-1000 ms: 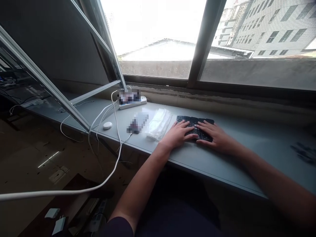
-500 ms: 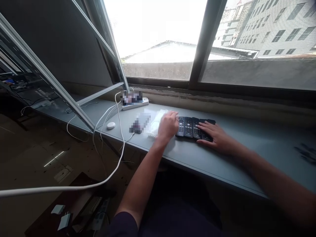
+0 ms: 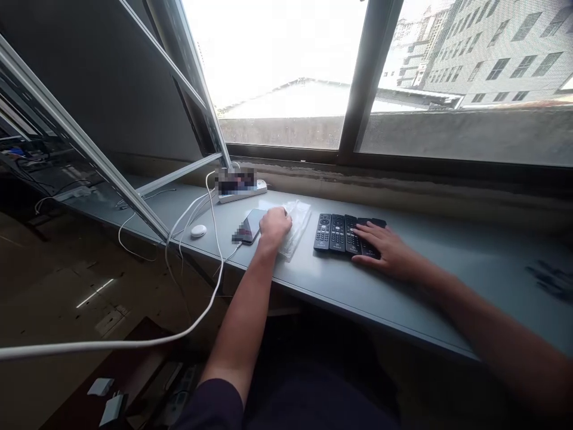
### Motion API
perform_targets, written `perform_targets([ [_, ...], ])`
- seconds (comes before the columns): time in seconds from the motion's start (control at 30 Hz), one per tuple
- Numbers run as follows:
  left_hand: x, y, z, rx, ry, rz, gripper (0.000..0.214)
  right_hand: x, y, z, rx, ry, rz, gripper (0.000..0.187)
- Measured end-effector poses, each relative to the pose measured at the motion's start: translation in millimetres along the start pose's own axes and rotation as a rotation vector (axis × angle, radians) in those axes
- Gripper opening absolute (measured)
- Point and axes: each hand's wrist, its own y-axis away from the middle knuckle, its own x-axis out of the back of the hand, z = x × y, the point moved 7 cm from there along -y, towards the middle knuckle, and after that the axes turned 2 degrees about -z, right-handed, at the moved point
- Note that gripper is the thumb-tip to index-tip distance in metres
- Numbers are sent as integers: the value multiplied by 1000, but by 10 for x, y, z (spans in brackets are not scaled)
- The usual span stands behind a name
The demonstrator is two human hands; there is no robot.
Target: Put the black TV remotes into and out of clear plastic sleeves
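Observation:
Several black remote controls [image 3: 323,232] lie side by side on the grey table, buttons facing up. My right hand [image 3: 387,248] rests flat over the right-hand remotes with its fingers spread, partly covering them. My left hand [image 3: 274,227] is closed, fingers curled, at the left edge of a clear plastic bag [image 3: 298,224]. Its fingertips are turned away, so what they hold, if anything, is hidden. Just left of that hand lies a phone [image 3: 251,227] with a white cable plugged into its lower end.
A white power strip [image 3: 244,192] stands at the back, and a round white object [image 3: 198,231] lies near the front edge. White cables [image 3: 218,239] hang over that edge. Metal frame bars [image 3: 89,134] slant across the left. A blurred dark pile [image 3: 553,280] sits far right.
My left hand has moved left, away from the remotes and across the plastic bag towards the phone. The leftmost remote and more of the bag now show. My right hand stays on the remotes.

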Motion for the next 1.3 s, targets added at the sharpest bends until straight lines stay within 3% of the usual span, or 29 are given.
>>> perform_targets([
  [0.17,339,18,36,-33,123,198,27,4,4,9,1,-45,8,92],
  [0.23,509,39,140,-123,315,313,24,40,9,16,-1,-86,27,88],
  [0.3,574,38,324,-261,661,312,23,112,6,-1,-3,-168,68,83],
  [0.37,497,6,562,-335,1055,186,22,215,-17,-52,-15,-319,134,79],
  [0.5,119,-39,1051,-269,1593,-18,17,404,-150,-208,-110,-856,284,77],
  [0.6,-177,-54,1301,-220,1752,-91,16,472,-308,-352,-167,-1280,312,73],
  [0.7,-361,-93,1339,-210,1794,-86,15,530,-414,-362,-296,-1419,346,59],
  [0.8,-450,-146,1254,-227,1804,-95,18,581,-442,-307,-381,-1371,400,50],
  [0.93,-521,-207,1039,-97,1830,-54,18,568,-399,-282,-367,-1197,475,50],
  [1.1,-569,-212,999,-39,1838,-111,23,457,-295,-245,-263,-964,577,45],
  [1.2,-624,-193,1028,-20,1795,-152,32,525,-207,-303,-106,-672,688,32],
  [1.3,-690,-158,1056,-9,1713,-217,27,615,-121,-402,1,-451,743,24],
])
